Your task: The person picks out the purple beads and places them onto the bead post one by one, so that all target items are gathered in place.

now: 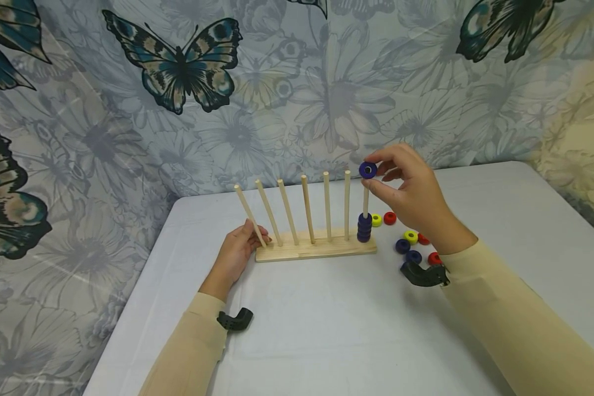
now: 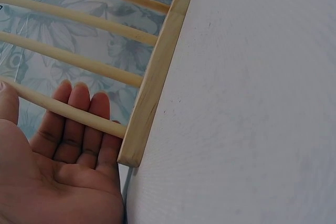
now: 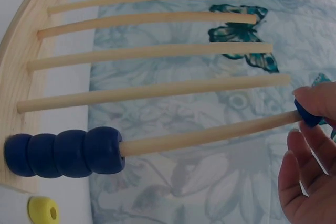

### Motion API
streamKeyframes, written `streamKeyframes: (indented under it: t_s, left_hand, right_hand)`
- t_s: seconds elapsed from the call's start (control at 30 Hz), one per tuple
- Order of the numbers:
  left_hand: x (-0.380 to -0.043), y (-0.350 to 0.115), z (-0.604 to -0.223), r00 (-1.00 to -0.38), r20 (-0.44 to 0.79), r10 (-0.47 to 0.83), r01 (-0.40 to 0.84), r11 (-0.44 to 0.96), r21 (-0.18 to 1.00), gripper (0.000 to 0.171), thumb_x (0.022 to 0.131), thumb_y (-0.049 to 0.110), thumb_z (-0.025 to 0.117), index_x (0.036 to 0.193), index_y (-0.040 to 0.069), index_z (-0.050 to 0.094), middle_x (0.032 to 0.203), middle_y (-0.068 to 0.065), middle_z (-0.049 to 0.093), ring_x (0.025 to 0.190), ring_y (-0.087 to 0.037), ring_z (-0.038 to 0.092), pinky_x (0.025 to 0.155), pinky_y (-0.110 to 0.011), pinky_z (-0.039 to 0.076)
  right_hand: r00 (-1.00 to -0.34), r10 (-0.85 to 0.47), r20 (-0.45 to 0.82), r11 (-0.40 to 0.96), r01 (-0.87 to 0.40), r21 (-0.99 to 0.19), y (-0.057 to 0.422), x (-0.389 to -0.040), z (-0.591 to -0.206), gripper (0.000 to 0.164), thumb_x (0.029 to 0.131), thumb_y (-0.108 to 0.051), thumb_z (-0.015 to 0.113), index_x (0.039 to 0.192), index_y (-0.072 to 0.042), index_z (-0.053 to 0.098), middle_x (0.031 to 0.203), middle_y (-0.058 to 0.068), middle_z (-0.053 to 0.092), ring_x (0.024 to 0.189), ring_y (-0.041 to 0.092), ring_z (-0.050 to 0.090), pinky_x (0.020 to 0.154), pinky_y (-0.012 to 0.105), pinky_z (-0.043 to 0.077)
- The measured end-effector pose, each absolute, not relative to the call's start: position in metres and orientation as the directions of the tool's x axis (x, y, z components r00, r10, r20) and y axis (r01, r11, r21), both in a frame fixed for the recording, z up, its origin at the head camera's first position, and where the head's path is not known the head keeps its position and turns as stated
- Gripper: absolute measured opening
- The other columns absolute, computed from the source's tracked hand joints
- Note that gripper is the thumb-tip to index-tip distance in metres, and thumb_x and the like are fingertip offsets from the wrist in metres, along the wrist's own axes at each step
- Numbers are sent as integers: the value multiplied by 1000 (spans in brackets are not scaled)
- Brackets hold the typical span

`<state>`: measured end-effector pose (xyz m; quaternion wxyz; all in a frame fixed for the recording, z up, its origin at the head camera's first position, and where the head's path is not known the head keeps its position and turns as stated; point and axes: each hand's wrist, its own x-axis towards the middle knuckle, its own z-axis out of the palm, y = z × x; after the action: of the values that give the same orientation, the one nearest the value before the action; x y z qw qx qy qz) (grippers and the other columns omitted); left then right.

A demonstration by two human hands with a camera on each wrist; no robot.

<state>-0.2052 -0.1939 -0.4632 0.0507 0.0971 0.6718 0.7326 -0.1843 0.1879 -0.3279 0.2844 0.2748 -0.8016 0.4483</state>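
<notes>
A wooden stand (image 1: 317, 251) with a row of upright pegs sits on the table. Several blue beads (image 3: 73, 153) are stacked at the base of its rightmost peg (image 3: 210, 134). Between thumb and index finger, my right hand (image 1: 411, 190) pinches another blue bead (image 1: 368, 170) at that peg's top end; whether the peg tip is inside the hole is hard to tell. My left hand (image 2: 68, 166) holds the leftmost peg (image 2: 68, 109) low down, fingers behind it and thumb on the near side. The other pegs carry no beads.
Right of the stand lie loose beads: yellow (image 1: 411, 237), red (image 1: 389, 218) and blue (image 1: 402, 246), some partly hidden by the right wrist. A white cloth covers the table (image 1: 307, 330). Behind stands a butterfly-patterned backdrop (image 1: 277, 110). Each wrist wears a black strap mount (image 1: 236, 319).
</notes>
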Motion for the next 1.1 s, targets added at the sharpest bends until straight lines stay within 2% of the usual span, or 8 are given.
streamKeyframes:
  t_s: [0.63, 0.87, 1.1]
  left_hand:
    - [-206, -194, -465, -977, 72, 199, 62, -57, 996, 61, 117, 50, 45, 108, -5, 70, 99, -11, 72, 104, -24, 71, 98, -34, 55]
    - [-206, -194, -464, -977, 68, 204, 54, -70, 996, 61, 116, 50, 45, 108, -5, 70, 99, -12, 72, 103, -24, 71, 97, -34, 55]
    - [-207, -195, -465, -976, 68, 208, 54, -72, 996, 60, 117, 49, 45, 108, -5, 70, 99, -12, 72, 104, -24, 71, 98, -34, 55]
  right_hand:
    - [-726, -178, 664, 432, -664, -610, 192, -189, -333, 35, 96, 7, 81, 128, 2, 69, 115, 9, 67, 101, 18, 63, 89, 22, 52]
    - [-734, -182, 655, 427, -659, -619, 192, -190, -334, 36, 97, 5, 80, 131, 3, 68, 117, 10, 69, 101, 27, 64, 89, 23, 51]
    - [-745, -186, 641, 432, -648, -628, 192, -190, -335, 38, 97, 5, 80, 132, 3, 67, 117, 10, 69, 102, 22, 65, 89, 22, 51]
